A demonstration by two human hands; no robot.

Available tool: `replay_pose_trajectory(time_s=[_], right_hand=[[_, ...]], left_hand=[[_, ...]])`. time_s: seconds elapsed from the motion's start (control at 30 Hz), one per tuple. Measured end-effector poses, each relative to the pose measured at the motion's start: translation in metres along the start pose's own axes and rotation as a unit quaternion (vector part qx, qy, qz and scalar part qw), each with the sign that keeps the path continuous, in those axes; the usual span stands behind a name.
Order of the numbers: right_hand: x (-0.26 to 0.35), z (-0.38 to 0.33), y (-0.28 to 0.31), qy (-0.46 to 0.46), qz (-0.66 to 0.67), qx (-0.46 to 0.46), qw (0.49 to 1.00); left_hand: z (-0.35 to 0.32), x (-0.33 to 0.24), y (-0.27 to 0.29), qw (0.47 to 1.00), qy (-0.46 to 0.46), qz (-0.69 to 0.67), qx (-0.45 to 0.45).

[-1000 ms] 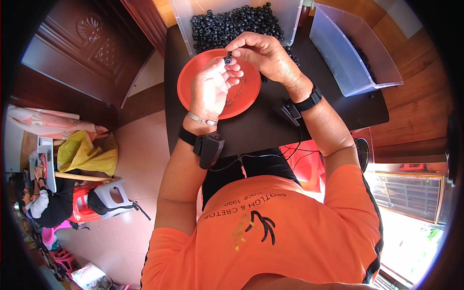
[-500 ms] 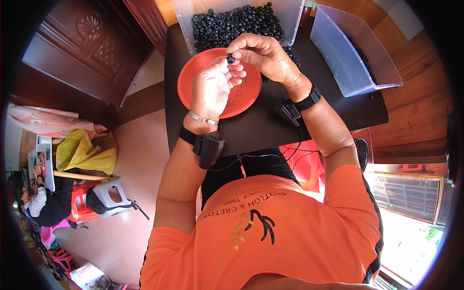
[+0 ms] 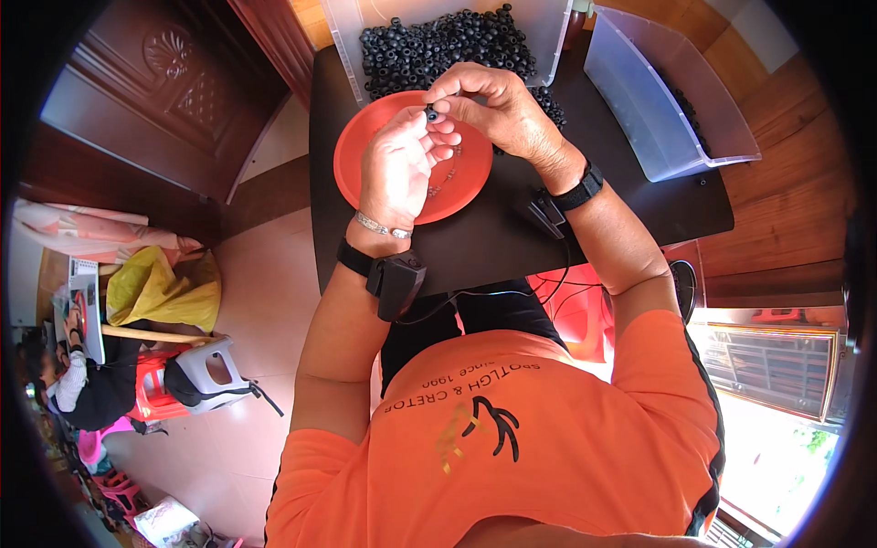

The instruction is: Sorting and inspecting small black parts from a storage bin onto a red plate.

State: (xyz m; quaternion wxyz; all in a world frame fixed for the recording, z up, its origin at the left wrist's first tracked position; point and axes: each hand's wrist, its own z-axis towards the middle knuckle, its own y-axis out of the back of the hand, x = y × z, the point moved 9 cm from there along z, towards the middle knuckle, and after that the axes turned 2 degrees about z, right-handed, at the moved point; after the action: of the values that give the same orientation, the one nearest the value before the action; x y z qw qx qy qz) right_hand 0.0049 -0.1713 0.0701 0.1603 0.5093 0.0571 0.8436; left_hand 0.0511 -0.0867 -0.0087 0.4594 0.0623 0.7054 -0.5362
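Note:
Over a round orange-red dish (image 3: 354,183), my left hand (image 3: 391,173) pinches a small black ring-shaped part (image 3: 432,115) between thumb and forefinger, its other fingers loosely curled, palm up. My right hand (image 3: 512,114) meets it from the right, its thumb and forefinger pinched together at the top of the part. Whatever lies between the right fingertips is too small to make out. Several tiny shiny pieces (image 3: 435,190) lie in the dish. Just beyond it, a clear plastic bin (image 3: 343,46) holds a heap of like black parts (image 3: 438,50).
Loose black parts (image 3: 552,105) lie beside the bin on the dark table (image 3: 603,219). A second translucent bin (image 3: 630,110) stands at the right with black parts inside. A cable (image 3: 475,293) runs from the wrist devices. At far left another person (image 3: 87,388) sits near a yellow bag (image 3: 160,288).
Both hands stay at nearly the same spot over the dish, fingertips still together at the black part. The person at far left has shifted slightly.

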Motion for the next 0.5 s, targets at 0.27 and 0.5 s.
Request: replay_pose_trajectory(time_s=[0.27, 0.5], right_hand=[[0.001, -0.002, -0.008, -0.008, 0.054, 0.01, 0.998], [-0.009, -0.002, -0.004, -0.031, 0.128, -0.024, 0.991]], left_hand=[[-0.001, 0.001, -0.001, 0.999, 0.02, -0.046, -0.013], [0.0, 0.0, -0.004, 0.999, 0.01, -0.027, 0.019]])
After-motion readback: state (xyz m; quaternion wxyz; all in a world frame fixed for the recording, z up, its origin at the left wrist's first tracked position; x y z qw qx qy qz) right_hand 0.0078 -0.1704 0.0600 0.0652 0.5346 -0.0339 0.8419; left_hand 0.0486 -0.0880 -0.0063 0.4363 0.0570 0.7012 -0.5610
